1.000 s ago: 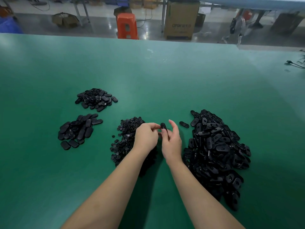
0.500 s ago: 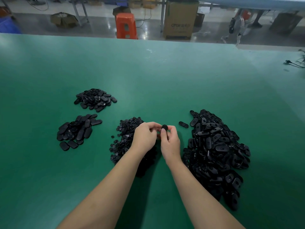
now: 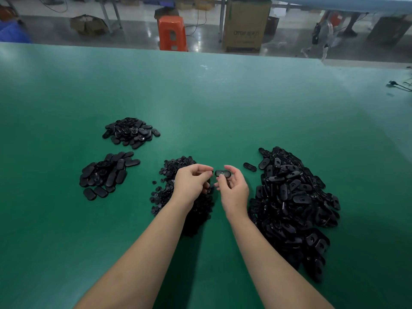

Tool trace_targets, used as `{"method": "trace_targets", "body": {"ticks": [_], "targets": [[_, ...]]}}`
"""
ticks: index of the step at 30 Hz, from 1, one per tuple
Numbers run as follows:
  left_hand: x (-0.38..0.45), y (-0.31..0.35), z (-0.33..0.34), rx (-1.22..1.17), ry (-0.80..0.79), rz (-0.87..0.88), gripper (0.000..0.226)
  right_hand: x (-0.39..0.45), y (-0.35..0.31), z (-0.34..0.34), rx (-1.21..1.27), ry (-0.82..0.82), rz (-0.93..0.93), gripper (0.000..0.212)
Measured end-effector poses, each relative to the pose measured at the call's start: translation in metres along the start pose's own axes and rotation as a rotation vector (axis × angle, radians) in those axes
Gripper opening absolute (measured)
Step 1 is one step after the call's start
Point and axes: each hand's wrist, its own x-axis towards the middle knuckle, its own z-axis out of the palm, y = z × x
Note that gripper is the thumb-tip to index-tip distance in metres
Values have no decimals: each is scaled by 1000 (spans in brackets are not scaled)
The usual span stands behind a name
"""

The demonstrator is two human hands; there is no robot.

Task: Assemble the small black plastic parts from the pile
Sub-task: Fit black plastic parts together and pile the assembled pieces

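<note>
My right hand [image 3: 234, 188] pinches a small black oval part [image 3: 223, 173] between thumb and fingertips, holding it flat above the green table [image 3: 200, 97]. My left hand [image 3: 191, 181] is curled just left of it, fingertips close to the part's left end; whether it holds a small piece is hidden. Below my left hand lies a pile of small round black pieces [image 3: 169, 188]. A large pile of black oval parts [image 3: 292, 197] sits to the right of my right hand.
Two smaller heaps of oval parts lie at the left, one nearer [image 3: 107, 175] and one farther [image 3: 131, 132]. A single oval part [image 3: 249, 166] rests beside the large pile. Beyond the table's far edge stand an orange stool [image 3: 171, 33] and a cardboard box [image 3: 245, 25].
The oval part has turned from end-on to lying sideways in my right hand's fingers. My two hands have drawn slightly apart.
</note>
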Motion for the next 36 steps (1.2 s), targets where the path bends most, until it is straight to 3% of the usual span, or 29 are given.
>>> {"method": "trace_targets", "body": {"ticks": [4,8,15,18,36], "targets": [[2,-2,0,45,0,15,13,1,2,0,-16,-9,-25,27],[6,-4,4,234,6,89,16,2,3,1,-40,-19,-42,32],[5,2,13,422,29,169,16,3,7,1,-156,-19,-62,21],[7,2,15,485,67,186,14,2,5,1,-180,-35,-68,27],[7,3,19,510,83,216,10,3,4,0,-235,-53,-65,18]]}}
